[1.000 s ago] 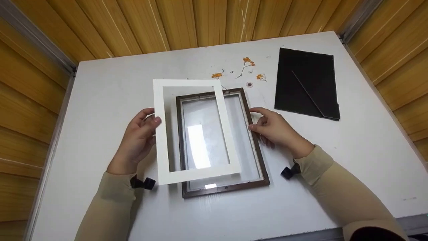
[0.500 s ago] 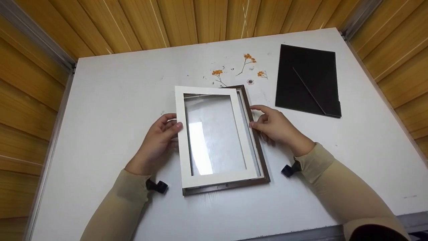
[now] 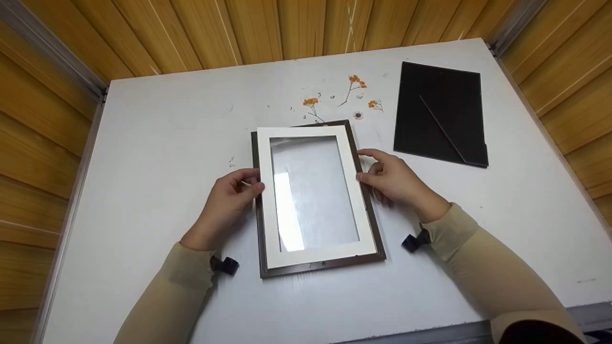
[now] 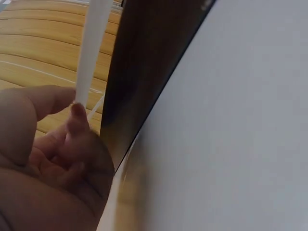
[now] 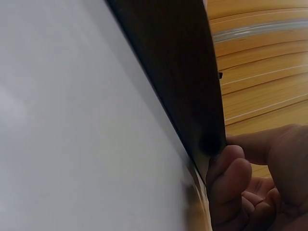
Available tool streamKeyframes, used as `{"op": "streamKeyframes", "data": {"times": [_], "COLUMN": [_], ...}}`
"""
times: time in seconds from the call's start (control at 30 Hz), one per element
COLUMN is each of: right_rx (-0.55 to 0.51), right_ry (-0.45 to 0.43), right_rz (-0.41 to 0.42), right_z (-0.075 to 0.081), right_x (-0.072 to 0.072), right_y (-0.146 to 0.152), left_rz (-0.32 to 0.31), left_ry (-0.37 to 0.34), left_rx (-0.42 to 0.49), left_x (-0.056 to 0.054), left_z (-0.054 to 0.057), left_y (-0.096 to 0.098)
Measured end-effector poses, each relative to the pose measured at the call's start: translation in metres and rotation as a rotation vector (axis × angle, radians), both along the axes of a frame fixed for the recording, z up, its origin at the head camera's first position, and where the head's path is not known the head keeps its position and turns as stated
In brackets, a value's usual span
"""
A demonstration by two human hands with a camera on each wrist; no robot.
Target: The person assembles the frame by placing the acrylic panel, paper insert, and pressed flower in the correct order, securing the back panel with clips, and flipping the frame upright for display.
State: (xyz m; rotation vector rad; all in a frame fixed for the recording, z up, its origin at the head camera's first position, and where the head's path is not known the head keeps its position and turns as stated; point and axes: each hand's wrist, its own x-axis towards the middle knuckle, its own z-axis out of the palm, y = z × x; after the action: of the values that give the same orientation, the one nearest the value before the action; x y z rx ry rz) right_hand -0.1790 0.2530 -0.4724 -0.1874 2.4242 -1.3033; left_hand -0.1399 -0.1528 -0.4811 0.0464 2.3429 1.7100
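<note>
The head view looks down on a white bench (image 3: 167, 143), where a person's two hands are at a brown frame (image 3: 296, 269). The frame lies flat near the middle. A white border (image 3: 321, 254) with a big cut-out window is over it, and brown wood shows all round except on part of the far side, which the border hides. Through the window I see shiny glass (image 3: 318, 200). The left hand (image 3: 227, 200) pinches the white border by its left side. The right hand (image 3: 394, 179) grips the brown frame by its right side, finger and thumb on the edge.

From above, the border looks flat on the wood. The left wrist view tells more: there the border is thin and on its side, held between finger and thumb, with a gap between it and the frame. The yellow wall (image 4: 43, 43) shows through that gap. The right wrist view shows fingertips (image 5: 233, 154) touching the frame up close.

Only the head view has the black board (image 3: 440, 110) with its thin leg (image 3: 442, 129) over on the right, three orange flowers (image 3: 354, 82) and one small round flower (image 3: 358, 115) behind the frame.
</note>
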Motion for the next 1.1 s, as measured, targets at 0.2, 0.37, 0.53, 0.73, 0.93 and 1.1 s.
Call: {"op": "streamKeyframes", "data": {"times": [0.2,0.37,0.53,0.73,0.93,1.1], "right_rx": [0.016,0.040,0.067,0.096,0.137,0.222], "right_ry": [0.010,0.038,0.052,0.042,0.133,0.235], "right_rz": [0.009,0.026,0.042,0.054,0.004,-0.092], "right_z": [0.002,0.005,0.009,0.022,0.042,0.040], "right_x": [-0.004,-0.008,-0.011,-0.024,-0.061,-0.101], "right_y": [-0.003,-0.006,-0.005,-0.004,-0.013,-0.026], "left_rz": [0.007,0.003,0.002,0.022,0.029,0.013], "left_ry": [0.038,0.050,0.056,0.061,0.022,0.019], "left_rx": [-0.087,-0.113,-0.132,-0.121,-0.029,-0.004], "left_x": [-0.002,-0.004,-0.004,-0.002,-0.002,-0.004], "left_z": [-0.003,-0.006,-0.006,-0.009,-0.011,-0.013], "left_y": [-0.005,-0.007,-0.006,-0.003,0.001,0.004]}}
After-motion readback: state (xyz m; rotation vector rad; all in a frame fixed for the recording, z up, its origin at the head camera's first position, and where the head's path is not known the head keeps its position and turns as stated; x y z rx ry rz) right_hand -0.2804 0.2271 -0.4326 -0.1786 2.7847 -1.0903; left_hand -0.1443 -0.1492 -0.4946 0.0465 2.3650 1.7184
